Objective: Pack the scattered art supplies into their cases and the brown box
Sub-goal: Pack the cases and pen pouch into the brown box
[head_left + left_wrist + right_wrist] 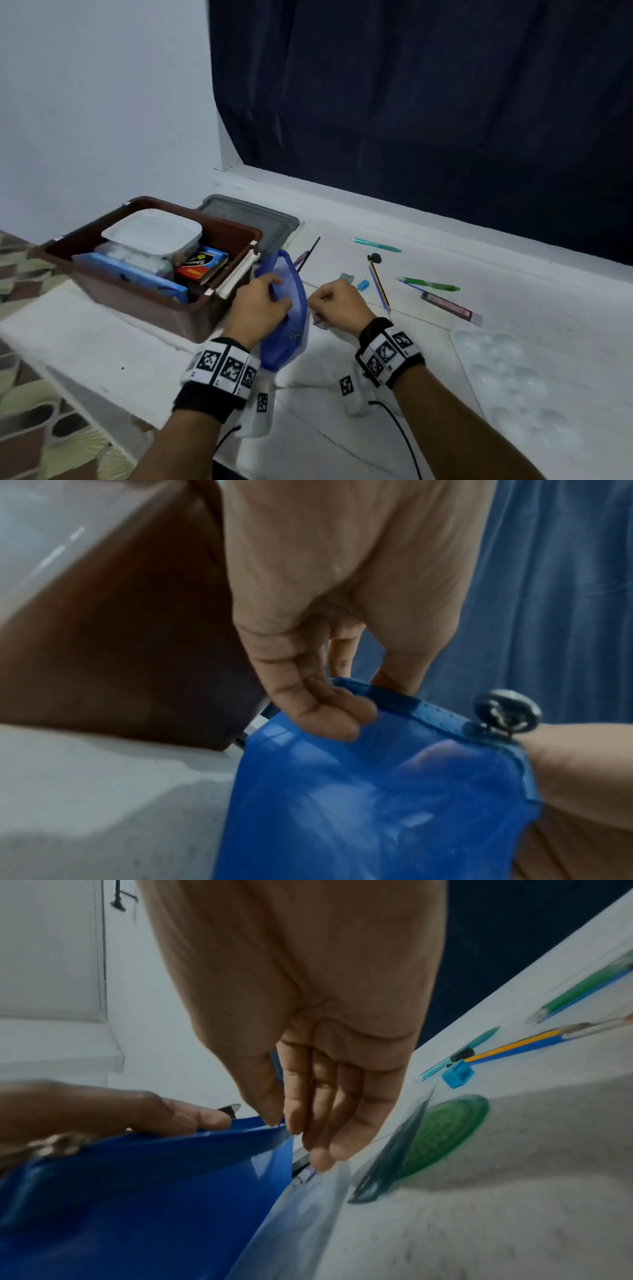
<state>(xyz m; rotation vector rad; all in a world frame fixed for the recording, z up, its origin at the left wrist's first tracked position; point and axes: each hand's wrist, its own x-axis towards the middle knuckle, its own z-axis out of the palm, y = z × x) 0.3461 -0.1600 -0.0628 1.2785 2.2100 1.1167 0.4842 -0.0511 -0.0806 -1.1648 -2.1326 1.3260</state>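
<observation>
A blue see-through pouch [284, 342] stands on the white table just right of the brown box [137, 305]. My left hand [263, 301] grips its upper rim: the fingers [325, 715] curl over the edge, and the thumb shows through the plastic. A metal snap [507, 712] sits on the rim. My right hand [337, 301] pinches the far end of the rim [284, 1123] between thumb and forefinger, its other fingers hanging down. The brown box holds a white tub [154, 233], a blue case and a small red-black packet.
A grey lid [250, 216] lies behind the box. Right of the hands are a teal pen [376, 245], green pen [431, 284], striped pencil [378, 287], blue sharpener [363, 284], grey eraser [347, 277], thin tube [448, 306], green protractor [445, 1131] and clear palette [513, 377].
</observation>
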